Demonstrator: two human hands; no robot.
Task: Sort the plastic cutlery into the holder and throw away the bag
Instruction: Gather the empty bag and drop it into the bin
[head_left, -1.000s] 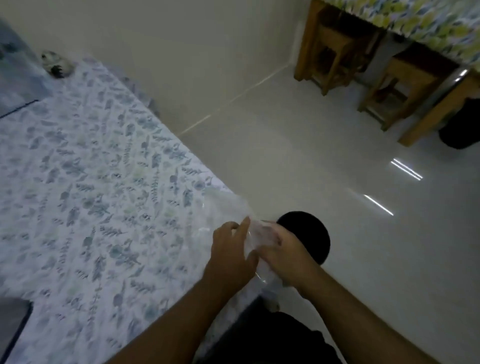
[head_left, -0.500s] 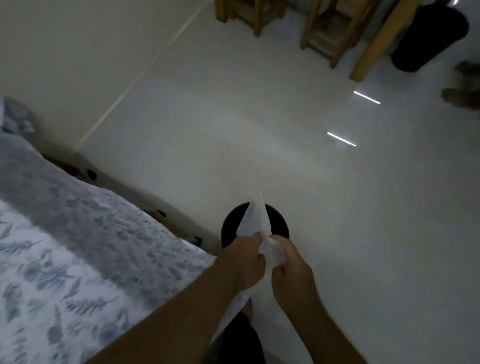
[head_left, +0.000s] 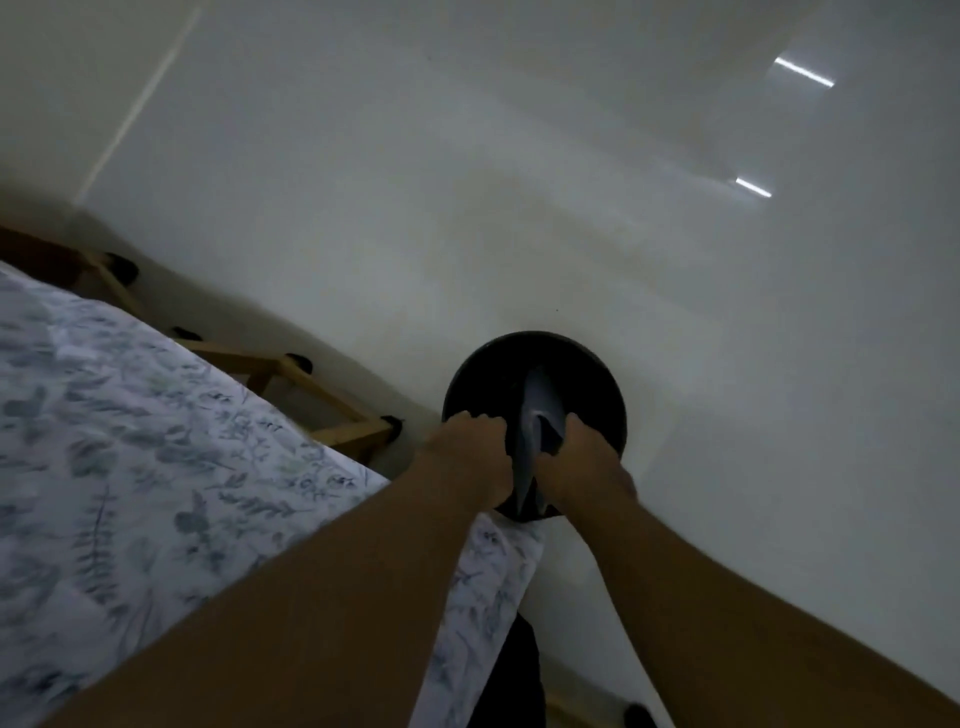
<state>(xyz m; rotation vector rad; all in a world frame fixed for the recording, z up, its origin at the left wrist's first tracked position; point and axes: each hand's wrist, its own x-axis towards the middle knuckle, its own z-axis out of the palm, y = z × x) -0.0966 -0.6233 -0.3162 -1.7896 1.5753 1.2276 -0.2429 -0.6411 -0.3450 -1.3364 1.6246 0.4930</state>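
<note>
— Clear plastic, that's the bag (head_left: 535, 431), crumpled into a long strip. Start nearest: what's closest to the camera?

— Both forearms reach forward from the bottom edge, over the corner of a leaf-print tablecloth (head_left: 156, 467). The left hand (head_left: 470, 457) and the right hand (head_left: 582, 460) sit side by side above the black bin (head_left: 597, 374), which stands on the pale floor (head_left: 519, 182) just past the table corner.

— And the grips?

— The right hand's fingers curl around the strip's right side, so it holds the bag. The left hand is curled right against the strip's left edge; whether it actually pinches the plastic, I cannot tell.

— Which way does the bag lie from them?

— Between the two hands, its long axis running away from the person. The near end sits low by the bin's near rim, while the pointed far end aims toward the bin's middle, inside the dark opening.

— So the coming move?

— I'd judge a release: the bag is already over the mouth, so letting go should drop it in.
</note>
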